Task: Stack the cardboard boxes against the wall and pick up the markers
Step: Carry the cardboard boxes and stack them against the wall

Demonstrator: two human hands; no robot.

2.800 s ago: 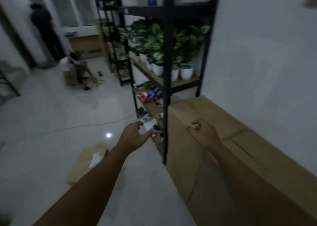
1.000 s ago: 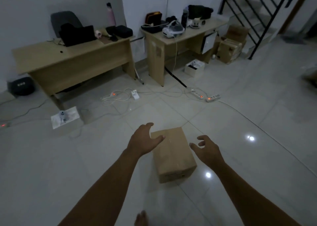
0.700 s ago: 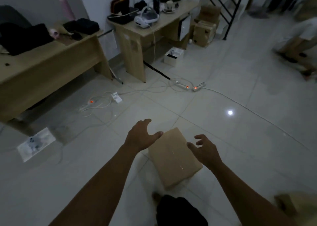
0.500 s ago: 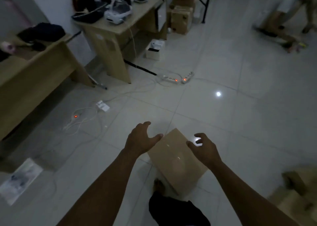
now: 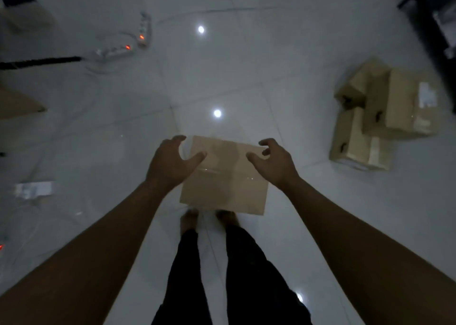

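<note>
A brown cardboard box (image 5: pixel 225 176) lies on the white tiled floor just in front of my bare feet. My left hand (image 5: pixel 170 163) hovers over its left edge with fingers spread. My right hand (image 5: pixel 274 160) hovers over its right edge, fingers curled and apart. Neither hand grips the box. A heap of several more cardboard boxes (image 5: pixel 385 112) lies on the floor to the right. No markers are in view.
Two power strips (image 5: pixel 128 44) with red lights and cables lie at the far left. A white adapter (image 5: pixel 34 190) sits on the floor at left. A desk corner (image 5: pixel 17 104) juts in from the left edge. A black shelf base (image 5: pixel 434 20) stands at top right.
My view has tilted straight down and turned right. The box now lies square in front of my feet, with both hands lower and closer over its sides. The box heap came into view.
</note>
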